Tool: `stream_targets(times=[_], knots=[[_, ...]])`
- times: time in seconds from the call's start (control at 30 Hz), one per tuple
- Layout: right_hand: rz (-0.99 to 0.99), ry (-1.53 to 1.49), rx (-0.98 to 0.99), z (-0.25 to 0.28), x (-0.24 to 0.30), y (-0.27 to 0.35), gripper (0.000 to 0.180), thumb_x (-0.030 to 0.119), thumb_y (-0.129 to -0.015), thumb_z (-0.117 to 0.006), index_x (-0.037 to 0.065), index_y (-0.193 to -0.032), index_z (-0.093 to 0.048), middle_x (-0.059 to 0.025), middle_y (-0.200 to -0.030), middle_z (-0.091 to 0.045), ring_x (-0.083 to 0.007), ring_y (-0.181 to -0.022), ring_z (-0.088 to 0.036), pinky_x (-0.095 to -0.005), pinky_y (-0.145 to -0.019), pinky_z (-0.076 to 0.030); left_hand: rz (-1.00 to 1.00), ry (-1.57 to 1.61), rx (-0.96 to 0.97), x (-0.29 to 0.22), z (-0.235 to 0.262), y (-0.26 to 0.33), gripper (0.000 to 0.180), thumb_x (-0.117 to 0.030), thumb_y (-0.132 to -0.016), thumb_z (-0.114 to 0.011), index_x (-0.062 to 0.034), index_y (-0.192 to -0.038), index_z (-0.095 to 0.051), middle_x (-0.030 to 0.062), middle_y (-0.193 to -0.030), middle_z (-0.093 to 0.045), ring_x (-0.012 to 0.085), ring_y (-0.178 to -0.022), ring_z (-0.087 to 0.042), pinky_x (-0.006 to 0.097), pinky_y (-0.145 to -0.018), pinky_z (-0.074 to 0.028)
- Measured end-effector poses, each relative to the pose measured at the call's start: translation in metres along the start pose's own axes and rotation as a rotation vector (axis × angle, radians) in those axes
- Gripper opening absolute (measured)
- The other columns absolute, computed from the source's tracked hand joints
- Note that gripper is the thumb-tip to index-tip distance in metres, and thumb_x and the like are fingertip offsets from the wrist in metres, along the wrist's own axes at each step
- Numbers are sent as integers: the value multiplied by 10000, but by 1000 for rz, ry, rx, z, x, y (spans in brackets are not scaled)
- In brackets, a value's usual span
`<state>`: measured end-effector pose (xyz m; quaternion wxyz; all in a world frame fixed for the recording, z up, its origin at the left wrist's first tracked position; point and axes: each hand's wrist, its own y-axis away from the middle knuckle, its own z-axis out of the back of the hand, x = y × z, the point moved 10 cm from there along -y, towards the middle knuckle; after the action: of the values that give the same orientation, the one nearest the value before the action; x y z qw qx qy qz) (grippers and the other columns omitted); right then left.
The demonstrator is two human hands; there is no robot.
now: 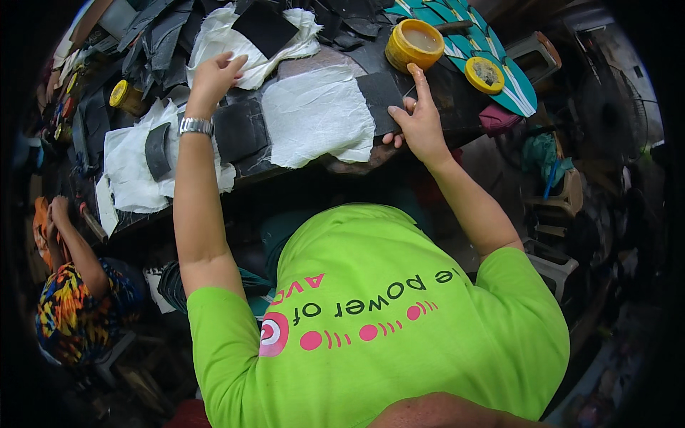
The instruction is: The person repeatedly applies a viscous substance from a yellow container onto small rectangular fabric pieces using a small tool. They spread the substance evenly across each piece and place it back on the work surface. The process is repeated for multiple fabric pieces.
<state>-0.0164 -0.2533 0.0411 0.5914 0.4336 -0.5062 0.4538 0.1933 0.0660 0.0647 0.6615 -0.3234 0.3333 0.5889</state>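
Note:
My left hand (214, 80) hovers by a crumpled white cloth (203, 44), fingers loosely bent and apart, with nothing visible in it. A black square piece (265, 28) lies on that cloth. My right hand (421, 123) is at the table's near edge beside a black flat piece (381, 97). Its index finger points up to a yellow pot (414, 44) of pale, cloudy liquid, and the fingertip looks coated. The thumb stands apart; the lower fingers show only partly. Between my hands a white cloth square (317, 114) lies flat, with another black piece (241, 130) to its left.
Teal sheets with white straps (517, 89) lie at the right, bearing a yellow lid (484, 75). Black scraps (153, 43) pile up at the far left near a yellow container (126, 98). More white cloth (132, 171) holds a curved black piece (158, 151). Another person (82, 299) sits left.

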Motion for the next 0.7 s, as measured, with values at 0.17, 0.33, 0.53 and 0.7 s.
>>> stream_targets(times=[0.17, 0.33, 0.53, 0.7], knots=[[-76, -296, -51, 1, -9, -3, 847, -67, -945, -534, 179, -1595, -50, -200, -1034, -615, -248, -598, -702, -285, -430, -528, -572, 175, -146, -99, -11, 109, 266, -92, -924, -677, -31, -1182, -659, 135, -1038, -696, 199, -809, -685, 318, -777, -555], [-135, -404, -8, -11, -17, -9, 856, -60, -941, -557, 170, -1590, -50, -179, -1024, -599, -262, -631, -714, -298, -443, -546, -810, -232, 313, -115, -115, 182, 366, -175, -871, -741, -79, -1214, -657, 98, -1273, -625, 278, -1248, -564, 445, -1052, -424], [164, 469, 8, 3, 25, -7, 885, 71, -859, -716, 146, -1586, -218, -142, -994, -584, -242, -779, -706, -357, -636, -551, -822, -442, 327, -89, -128, 192, 585, -411, -917, -673, -147, -1420, -529, 74, -1507, -482, 258, -1451, -378, 551, -1195, -224], [715, 742, -109, -14, 81, -35, 864, 202, -830, -797, 141, -1559, -339, -124, -1089, -643, -252, -1026, -652, -355, -855, -521, -803, -464, 356, -89, -130, 195, 610, -403, -904, -697, -151, -1430, -518, 79, -1511, -477, 265, -1453, -375, 559, -1197, -220]])
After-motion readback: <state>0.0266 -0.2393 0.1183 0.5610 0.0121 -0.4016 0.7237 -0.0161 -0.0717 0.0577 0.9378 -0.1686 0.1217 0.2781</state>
